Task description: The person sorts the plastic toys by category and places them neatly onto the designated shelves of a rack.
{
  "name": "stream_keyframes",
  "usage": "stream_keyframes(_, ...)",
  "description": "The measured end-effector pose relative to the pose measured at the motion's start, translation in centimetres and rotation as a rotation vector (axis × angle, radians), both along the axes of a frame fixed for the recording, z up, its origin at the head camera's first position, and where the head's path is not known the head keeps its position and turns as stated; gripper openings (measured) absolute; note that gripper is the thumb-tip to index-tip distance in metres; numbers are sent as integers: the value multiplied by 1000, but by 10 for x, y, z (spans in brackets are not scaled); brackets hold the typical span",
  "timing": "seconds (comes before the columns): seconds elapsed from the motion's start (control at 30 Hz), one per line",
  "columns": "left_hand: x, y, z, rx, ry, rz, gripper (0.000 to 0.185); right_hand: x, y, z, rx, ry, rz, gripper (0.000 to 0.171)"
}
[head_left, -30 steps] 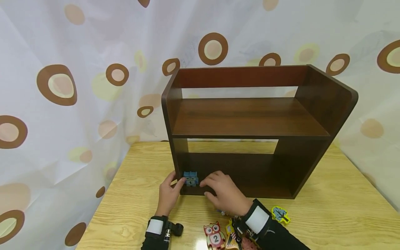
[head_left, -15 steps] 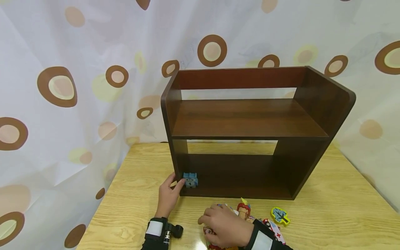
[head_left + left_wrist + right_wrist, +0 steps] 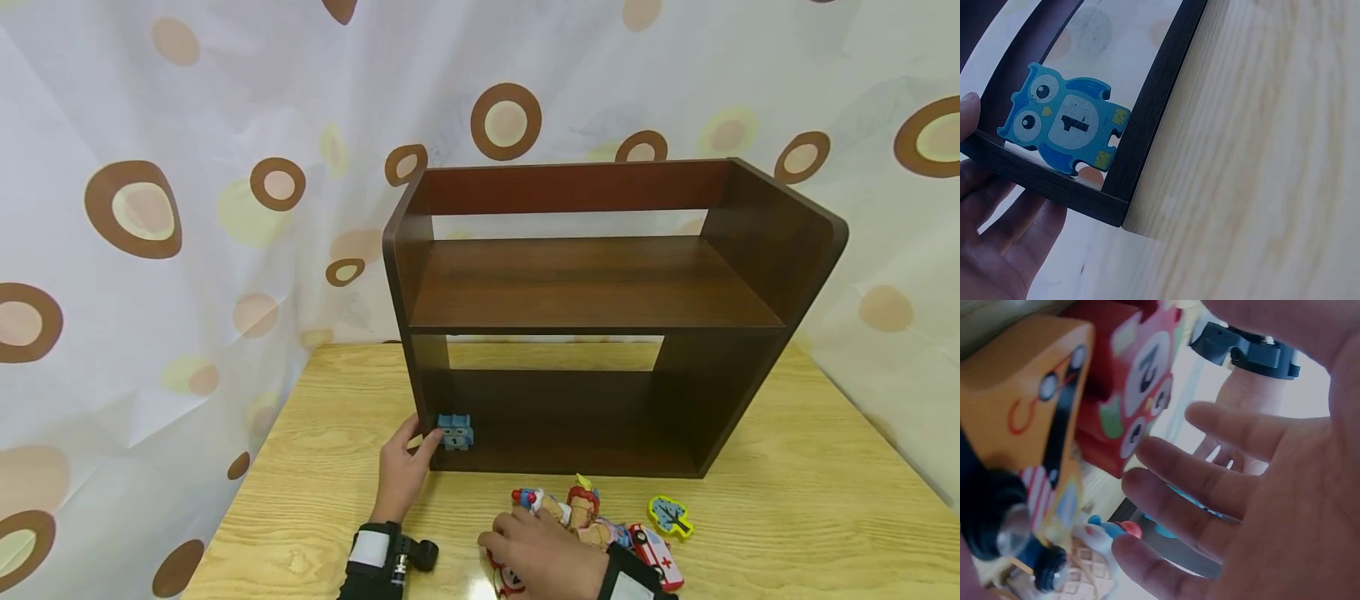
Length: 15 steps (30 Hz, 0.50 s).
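A blue owl block marked 1 (image 3: pixel 455 432) (image 3: pixel 1060 119) stands upright in the lower left corner of the dark brown shelf (image 3: pixel 592 283). My left hand (image 3: pixel 401 471) (image 3: pixel 1010 244) grips the shelf's left side panel, thumb inside by the owl and the other fingers outside. Over the toys in front, my right hand (image 3: pixel 551 554) (image 3: pixel 1260 506) reaches down with fingers extended and apart. Its fingertips are close to a red owl block marked 2 (image 3: pixel 1129 381), mostly hidden in the head view; whether they touch it I cannot tell.
Beside the red owl is an orange toy vehicle with black wheels (image 3: pixel 1022 394). Waffle-cone ice cream toys (image 3: pixel 583 500), a red and white ambulance (image 3: pixel 656 554) and a yellow-edged tree (image 3: pixel 670 517) lie on the wooden table (image 3: pixel 810 500). A patterned sheet (image 3: pixel 225 108) hangs behind.
My right hand has left the blue owl's side and moved down toward the toys in front of the shelf. The left hand and the blue owl stay in place.
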<state>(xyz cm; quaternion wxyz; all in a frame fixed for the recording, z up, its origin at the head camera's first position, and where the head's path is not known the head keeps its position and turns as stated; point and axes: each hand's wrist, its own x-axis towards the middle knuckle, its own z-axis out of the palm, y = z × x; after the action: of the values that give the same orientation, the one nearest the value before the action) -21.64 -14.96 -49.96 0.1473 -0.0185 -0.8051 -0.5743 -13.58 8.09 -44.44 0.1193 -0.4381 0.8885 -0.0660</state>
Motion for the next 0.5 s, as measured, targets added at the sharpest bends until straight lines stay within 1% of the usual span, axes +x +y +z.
stream_keyframes(0.17, 0, 0, 0, 1, -13, -3, 44, 1, 1, -5, 24, 44, -46, 55)
stream_keyframes(0.37, 0, 0, 1, 3, -20, 2, 46, -1, 1, -8, 68, 13, -88, 53)
stream_keyframes(0.5, 1, 0, 2, 5, -22, 3, 45, -2, 1, -9, 54, -1, -91, 51)
